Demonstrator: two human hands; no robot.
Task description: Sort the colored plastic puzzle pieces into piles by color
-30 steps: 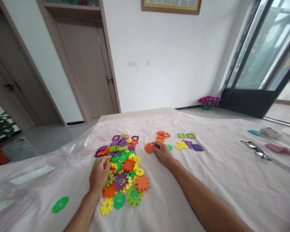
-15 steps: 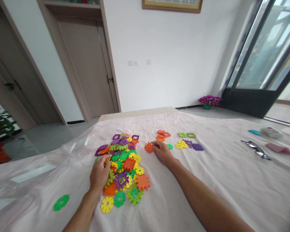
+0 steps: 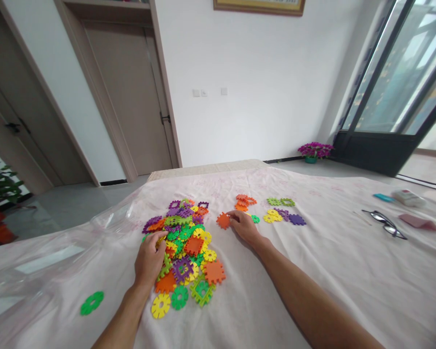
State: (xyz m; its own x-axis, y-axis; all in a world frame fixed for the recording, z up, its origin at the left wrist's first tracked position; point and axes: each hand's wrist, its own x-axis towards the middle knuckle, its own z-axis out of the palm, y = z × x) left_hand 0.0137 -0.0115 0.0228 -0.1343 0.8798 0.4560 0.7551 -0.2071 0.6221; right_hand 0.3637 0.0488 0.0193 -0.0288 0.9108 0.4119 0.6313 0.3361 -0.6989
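My right hand (image 3: 245, 228) pinches an orange notched square plastic piece (image 3: 223, 221) by its right edge, just over the cloth. My left hand (image 3: 149, 257) rests at the left side of a mixed pile of interlocking plastic pieces, its thumb and forefinger apart and curved over them. In the pile are a purple square frame (image 3: 182, 269), an orange square (image 3: 214, 272), a green disc (image 3: 179, 297), a yellow disc (image 3: 161, 306) and a lime square frame (image 3: 202, 291). Beyond my right hand lie a few orange pieces (image 3: 241, 201); a green disc (image 3: 255, 219) shows beside it.
To the right lie yellow discs (image 3: 272, 216), a dark purple square (image 3: 297, 220) and lime pieces (image 3: 287, 202). Farther right are glasses (image 3: 384, 224), a pink cloth (image 3: 418, 222) and a blue item (image 3: 383, 198). Clear plastic (image 3: 51, 259) and a lone green disc (image 3: 92, 303) are left.
Both hands stay in nearly the same place, with the orange square still in my right fingers. The whole view has shifted very slightly.
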